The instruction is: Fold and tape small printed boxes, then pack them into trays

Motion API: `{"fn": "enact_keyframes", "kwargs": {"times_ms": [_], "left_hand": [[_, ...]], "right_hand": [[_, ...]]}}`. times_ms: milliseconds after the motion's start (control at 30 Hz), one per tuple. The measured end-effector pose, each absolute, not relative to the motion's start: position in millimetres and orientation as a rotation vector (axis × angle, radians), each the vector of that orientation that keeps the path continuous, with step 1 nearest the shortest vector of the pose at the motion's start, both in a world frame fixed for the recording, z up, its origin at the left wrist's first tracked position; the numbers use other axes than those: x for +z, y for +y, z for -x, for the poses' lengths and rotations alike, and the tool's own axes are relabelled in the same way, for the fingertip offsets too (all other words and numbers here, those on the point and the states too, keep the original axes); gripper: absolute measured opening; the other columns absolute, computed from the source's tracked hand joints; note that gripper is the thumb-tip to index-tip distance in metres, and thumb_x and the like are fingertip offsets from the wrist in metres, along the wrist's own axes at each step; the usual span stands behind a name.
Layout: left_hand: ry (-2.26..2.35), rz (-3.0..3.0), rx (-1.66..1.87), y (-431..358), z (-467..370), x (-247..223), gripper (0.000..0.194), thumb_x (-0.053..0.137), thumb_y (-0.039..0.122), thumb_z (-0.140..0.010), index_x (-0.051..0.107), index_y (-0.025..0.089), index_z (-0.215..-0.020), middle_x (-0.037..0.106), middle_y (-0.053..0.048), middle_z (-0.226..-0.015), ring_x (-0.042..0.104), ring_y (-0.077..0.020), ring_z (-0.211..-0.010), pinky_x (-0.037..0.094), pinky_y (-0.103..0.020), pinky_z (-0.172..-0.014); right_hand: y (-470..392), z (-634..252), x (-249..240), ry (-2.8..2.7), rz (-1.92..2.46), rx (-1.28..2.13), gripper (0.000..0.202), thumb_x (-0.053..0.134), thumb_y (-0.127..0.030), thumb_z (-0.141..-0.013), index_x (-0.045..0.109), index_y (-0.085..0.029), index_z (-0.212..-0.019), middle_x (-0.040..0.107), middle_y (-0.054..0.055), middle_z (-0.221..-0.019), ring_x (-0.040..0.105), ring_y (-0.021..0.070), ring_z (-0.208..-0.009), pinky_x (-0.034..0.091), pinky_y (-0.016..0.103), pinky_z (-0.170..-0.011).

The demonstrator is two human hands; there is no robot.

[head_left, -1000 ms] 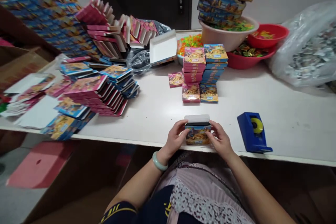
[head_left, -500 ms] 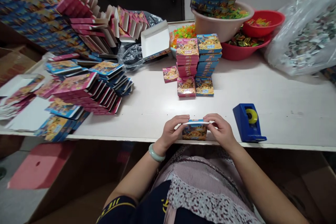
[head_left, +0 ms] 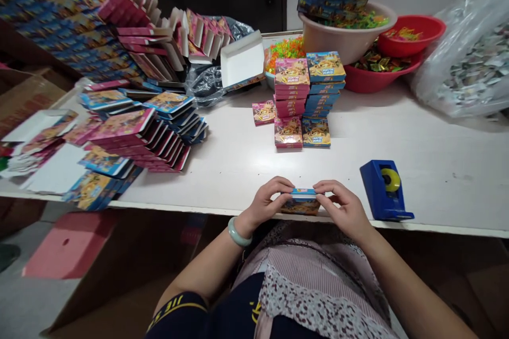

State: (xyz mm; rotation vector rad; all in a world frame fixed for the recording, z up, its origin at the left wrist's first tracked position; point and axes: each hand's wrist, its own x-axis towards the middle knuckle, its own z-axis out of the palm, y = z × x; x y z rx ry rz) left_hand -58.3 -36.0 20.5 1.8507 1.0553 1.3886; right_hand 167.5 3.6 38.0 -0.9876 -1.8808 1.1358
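Note:
A small blue printed cardboard box (head_left: 300, 206) stands on edge at the table's front rim, its narrow flap side facing up. My left hand (head_left: 271, 200) pinches the left end of that top edge between thumb and fingers. At the opposite end my right hand (head_left: 341, 206) grips the same edge in a pinch. The box's lower part is partly out of sight at the table edge. To the right of my right hand sits a blue tape dispenser (head_left: 377, 190) with a yellow roll.
Stacked pink boxes (head_left: 292, 82) and blue boxes (head_left: 326, 71) stand mid-table. Leaning piles of flat and open boxes (head_left: 131, 132) cover the left. Behind are a pale basin (head_left: 338, 37), a red bowl (head_left: 368, 79) and a clear plastic bag (head_left: 445, 85) of small packets.
The top flap of the box, a white edge before, now lies folded down with its blue printed strip showing. The whole view has shifted slightly, moving the scene to the right.

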Motion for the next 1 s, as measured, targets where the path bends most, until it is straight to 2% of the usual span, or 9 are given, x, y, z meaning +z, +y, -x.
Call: {"fn": "enact_keyframes", "kwargs": {"times_ms": [167, 300, 433, 500, 567, 633, 733, 900, 1000], "left_hand": [[1.003, -2.12, 1.23, -44, 71, 18, 0.032, 0.06, 0.012, -0.088, 0.059, 0.027, -0.116, 0.066, -0.01, -0.114, 0.065, -0.0168, -0.103, 0.058, -0.032, -0.081], [1.139, -1.872, 1.295, -44, 60, 16, 0.027, 0.062, 0.015, -0.088, 0.059, 0.023, -0.114, 0.067, -0.009, -0.107, 0.066, -0.0171, -0.101, 0.057, -0.032, -0.084], [1.218, -1.734, 1.423, -37, 38, 14, 0.023, 0.063, 0.016, -0.088, 0.062, 0.022, -0.109, 0.067, -0.008, -0.104, 0.065, -0.0176, -0.099, 0.057, -0.032, -0.083], [1.218, -1.751, 1.513, -32, 28, 11, 0.022, 0.062, 0.013, -0.087, 0.063, 0.023, -0.107, 0.067, -0.007, -0.106, 0.065, -0.0175, -0.101, 0.057, -0.033, -0.084], [1.24, -1.807, 1.563, -26, 20, 7, 0.025, 0.062, 0.011, -0.087, 0.063, 0.024, -0.107, 0.067, -0.006, -0.108, 0.065, -0.0171, -0.102, 0.057, -0.033, -0.084], [1.281, -1.887, 1.563, -21, 17, 4, 0.026, 0.063, 0.01, -0.086, 0.064, 0.025, -0.107, 0.067, -0.005, -0.109, 0.066, -0.0172, -0.102, 0.058, -0.035, -0.085], [1.311, -1.956, 1.518, -14, 17, 1, 0.024, 0.063, 0.013, -0.086, 0.064, 0.024, -0.107, 0.068, -0.005, -0.109, 0.066, -0.0178, -0.1, 0.059, -0.036, -0.084], [1.364, -1.953, 1.471, -10, 19, 2, 0.022, 0.063, 0.015, -0.087, 0.064, 0.024, -0.107, 0.067, -0.005, -0.105, 0.066, -0.0178, -0.097, 0.06, -0.032, -0.076], [1.355, -1.945, 1.474, -10, 19, 0, 0.024, 0.063, 0.015, -0.087, 0.063, 0.025, -0.109, 0.067, -0.005, -0.107, 0.066, -0.0177, -0.099, 0.06, -0.034, -0.079]], "right_hand": [[-1, -176, 20, -2.069, 0.693, 0.891, 0.018, 0.055, -0.02, -0.093, 0.063, -0.028, -0.108, 0.066, 0.007, -0.114, 0.064, 0.0204, -0.105, 0.058, 0.039, -0.083], [-4, -162, 16, -2.012, 0.769, 0.798, 0.017, 0.052, -0.019, -0.094, 0.06, -0.027, -0.108, 0.066, 0.008, -0.111, 0.064, 0.0216, -0.106, 0.056, 0.045, -0.089], [-5, -186, 29, -1.9, 0.911, 0.853, 0.028, 0.055, -0.024, -0.093, 0.055, -0.026, -0.121, 0.06, 0.01, -0.126, 0.057, 0.023, -0.119, 0.056, 0.04, -0.088], [-6, -224, 34, -1.83, 1.096, 0.75, 0.027, 0.056, -0.027, -0.093, 0.057, -0.026, -0.12, 0.061, 0.01, -0.123, 0.059, 0.0233, -0.113, 0.057, 0.037, -0.083], [-6, -268, 36, -1.77, 1.364, 0.55, 0.021, 0.055, -0.031, -0.094, 0.063, -0.023, -0.112, 0.064, 0.009, -0.109, 0.063, 0.0225, -0.095, 0.056, 0.038, -0.077], [-6, -304, 36, -1.753, 1.609, 0.386, 0.025, 0.052, -0.037, -0.094, 0.066, -0.021, -0.107, 0.062, 0.011, -0.104, 0.063, 0.022, -0.082, 0.055, 0.04, -0.074], [-1, -326, 31, -1.818, 1.797, 0.28, 0.033, 0.052, -0.045, -0.093, 0.07, -0.019, -0.102, 0.058, 0.014, -0.108, 0.062, 0.0256, -0.086, 0.054, 0.044, -0.077], [7, -315, 17, -1.644, 1.746, 0.526, 0.036, 0.058, -0.054, -0.087, 0.075, -0.022, -0.083, 0.058, 0.008, -0.093, 0.059, 0.0187, -0.072, 0.054, 0.036, -0.069], [-1, -309, 4, -1.309, 1.591, 0.768, 0.038, 0.066, -0.059, -0.08, 0.074, -0.021, -0.083, 0.058, 0.008, -0.099, 0.061, 0.0208, -0.085, 0.058, 0.036, -0.07]]}}
